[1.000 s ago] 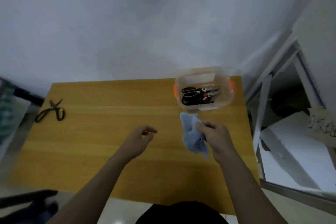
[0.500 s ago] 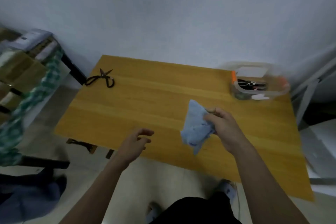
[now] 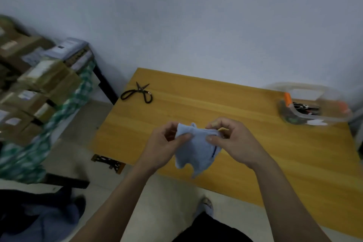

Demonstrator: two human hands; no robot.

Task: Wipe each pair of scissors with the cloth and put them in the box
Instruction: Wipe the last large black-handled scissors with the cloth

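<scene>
Well off to my left, the one pair of black scissors (image 3: pixel 137 93) not yet boxed lay flat on the far left corner of the desk (image 3: pixel 196 108), close to its edge. Their blades pointed up toward the wall and a little to the right, and the two looped handles splayed toward me and to the left, so the long axis ran roughly away from me rather than across. Moving right, my left hand (image 3: pixel 164 144) was curled on the left edge of the pale blue cloth (image 3: pixel 196 146), thumb pinching the fabric against the fingers. The cloth hung between both hands above the near middle of the desk, its lower corners drooping free. My right hand (image 3: pixel 232 141) pinched the cloth's right edge between thumb and forefinger. Farther right, at the far right corner, sat the clear plastic box (image 3: pixel 314 110) with orange clips, and dark scissors already lay inside it, too blurred to count. I judged the left hand the nearer one to the loose scissors, which sat well apart from both hands, up and to the left. I reckoned the reach would go diagonally forward and left, meeting the handles first, while the right hand kept the cloth.
</scene>
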